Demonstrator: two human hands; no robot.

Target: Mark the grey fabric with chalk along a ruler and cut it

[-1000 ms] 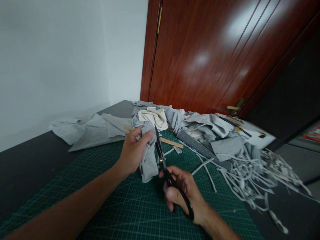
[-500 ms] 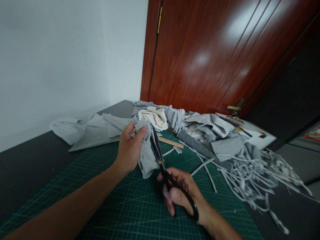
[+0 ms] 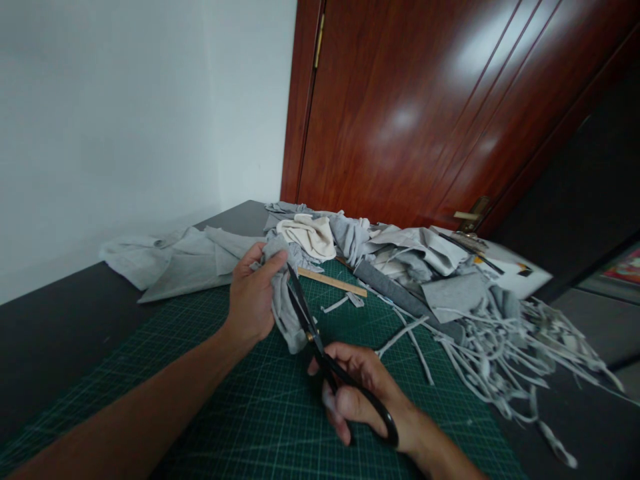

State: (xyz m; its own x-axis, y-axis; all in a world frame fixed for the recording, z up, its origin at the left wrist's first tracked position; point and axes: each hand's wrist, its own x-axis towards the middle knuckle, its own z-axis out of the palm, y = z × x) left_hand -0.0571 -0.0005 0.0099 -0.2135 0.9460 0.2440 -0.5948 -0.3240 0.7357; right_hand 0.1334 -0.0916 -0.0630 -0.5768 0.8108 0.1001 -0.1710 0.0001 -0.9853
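My left hand [image 3: 251, 297] pinches a piece of grey cloth [image 3: 286, 313] that hangs down over the green cutting mat [image 3: 240, 400]. The fingers of my right hand [image 3: 363, 387] are in the handles of black scissors [image 3: 304, 313]. Their blades are slightly apart and point up and away, against the right side of the held cloth. Where the lower blade meets the cloth is hard to make out. A wooden ruler [image 3: 333, 282] lies on the mat beyond the scissors, with a small grey scrap [image 3: 355, 300] beside it.
Grey fabric [image 3: 190, 263] lies at the left on the dark table [image 3: 65, 300]. Behind the hands is a cream cloth [image 3: 310, 235]. At the right are piled grey cloths [image 3: 455, 293], many thin strips [image 3: 500, 367] and a white board [image 3: 520, 267]. A brown door [image 3: 390, 113] stands behind.
My left hand and the held cloth have moved slightly left. The scissors have shifted left and a little down with my right hand, and their blades now show apart. More of the ruler is visible.
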